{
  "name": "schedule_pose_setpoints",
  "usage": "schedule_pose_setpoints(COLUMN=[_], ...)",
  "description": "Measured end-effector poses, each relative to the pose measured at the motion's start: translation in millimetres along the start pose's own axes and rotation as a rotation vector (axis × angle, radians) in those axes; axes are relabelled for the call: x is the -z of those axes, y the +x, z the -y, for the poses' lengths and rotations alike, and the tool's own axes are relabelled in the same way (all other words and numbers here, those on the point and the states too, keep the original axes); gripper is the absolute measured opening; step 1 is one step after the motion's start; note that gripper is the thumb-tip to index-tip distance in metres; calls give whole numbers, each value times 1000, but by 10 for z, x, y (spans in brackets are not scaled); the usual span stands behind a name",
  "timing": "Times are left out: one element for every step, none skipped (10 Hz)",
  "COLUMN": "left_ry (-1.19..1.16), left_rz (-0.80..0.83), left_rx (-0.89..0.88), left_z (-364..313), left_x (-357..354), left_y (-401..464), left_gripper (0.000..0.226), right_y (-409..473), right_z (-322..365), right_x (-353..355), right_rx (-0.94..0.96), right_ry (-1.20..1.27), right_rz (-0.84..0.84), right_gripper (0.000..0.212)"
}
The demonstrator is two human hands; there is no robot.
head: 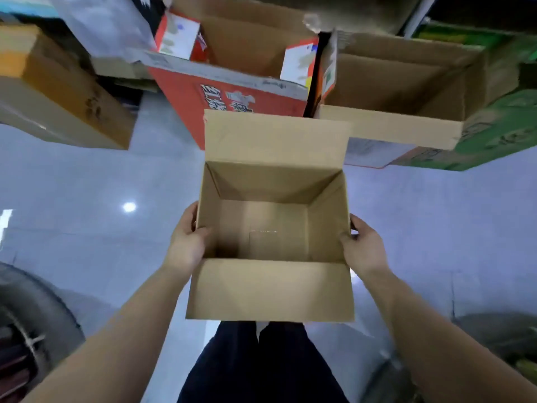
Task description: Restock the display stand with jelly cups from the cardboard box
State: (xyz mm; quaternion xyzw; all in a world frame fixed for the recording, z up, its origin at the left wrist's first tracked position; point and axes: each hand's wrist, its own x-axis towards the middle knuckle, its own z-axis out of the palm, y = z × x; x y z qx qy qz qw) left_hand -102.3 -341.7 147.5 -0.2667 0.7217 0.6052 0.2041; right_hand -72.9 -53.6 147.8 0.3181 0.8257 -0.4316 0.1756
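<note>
Holding a plain brown cardboard box (271,228) above the glossy grey floor (87,184), flaps open, no contents visible inside. Left hand (187,241) grip clamps the left wall; right hand (361,245) grip clamps the right wall. Far: open red printed carton (232,106), open brown carton (406,82) to its right.

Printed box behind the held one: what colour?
Red with white characters and a grey top edge; head view, the only one, shows it.
</note>
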Motion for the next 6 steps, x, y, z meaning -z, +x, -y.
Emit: schedule_pose_setpoints(left_ry=[29,48,98,136,172,81], left_rz=[28,20,28,48,90,-5], left_rx=[0,-16,-46,-51,-49,-76], left_z=[325,719,1021,1228,1217,995], left_x=[-225,-363,-418,-443,-480,-377], left_y=[762,1376,1799,2098,2199,2004], left_gripper=[51,55,60,62,59,49], right_y=[708,1213,1528,1718,1755,1595], right_z=[-256,-523,-723,-855,-843,-784], right_x=[-431,-822,-1099,-1231,-1231,-979], right_rx=[20,40,83,90,19,-122], right_ry=[-78,-73,-102,-119,-120,31], right_rz=[-17,-54,-93,-58,20,-78], right_gripper=[39,41,43,43,43,54])
